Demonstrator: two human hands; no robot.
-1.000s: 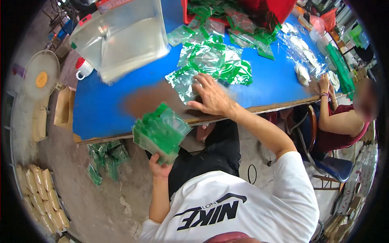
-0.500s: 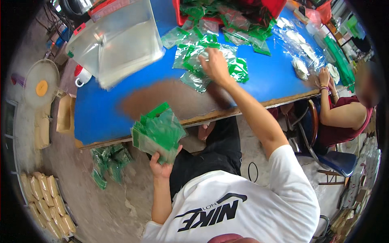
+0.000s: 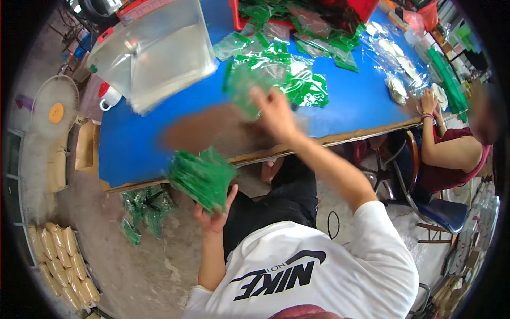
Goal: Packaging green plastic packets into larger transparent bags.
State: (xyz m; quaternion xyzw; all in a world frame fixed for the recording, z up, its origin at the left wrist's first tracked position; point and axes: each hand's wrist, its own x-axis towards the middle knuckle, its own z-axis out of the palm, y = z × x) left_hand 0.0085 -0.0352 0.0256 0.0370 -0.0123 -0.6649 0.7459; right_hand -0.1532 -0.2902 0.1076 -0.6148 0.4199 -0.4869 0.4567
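In the head view we look down on a broad blue tabletop (image 3: 127, 154) with a worn brown patch (image 3: 199, 130) near its front edge. Around it lies a grey concrete floor (image 3: 159, 276), with a round caged fan (image 3: 56, 112) and a stack of tan, pillow-shaped packages (image 3: 64, 260) at the left. On the right, a co-worker in a dark red sleeveless top (image 3: 446, 173) sits at the same table.

Our left hand (image 3: 212, 215) is half closed round the lower end of a thick stack of green-and-clear flat plastic bags (image 3: 201, 178), thumb raised along its side, just off the table edge. Our right hand (image 3: 276, 114), blurred, seems to pinch a similar clear plastic bag with green edging (image 3: 240, 87) over the tabletop; we cannot tell whether it is one or several. Beyond it spread loose shiny green-and-clear bags (image 3: 311, 85), in front of a red plastic bin (image 3: 367, 9) heaped with more.

To handle these well, we would pinch near an edge, check that no second bag clings, and hold the stack firmly enough that its slick layers don't fan out.
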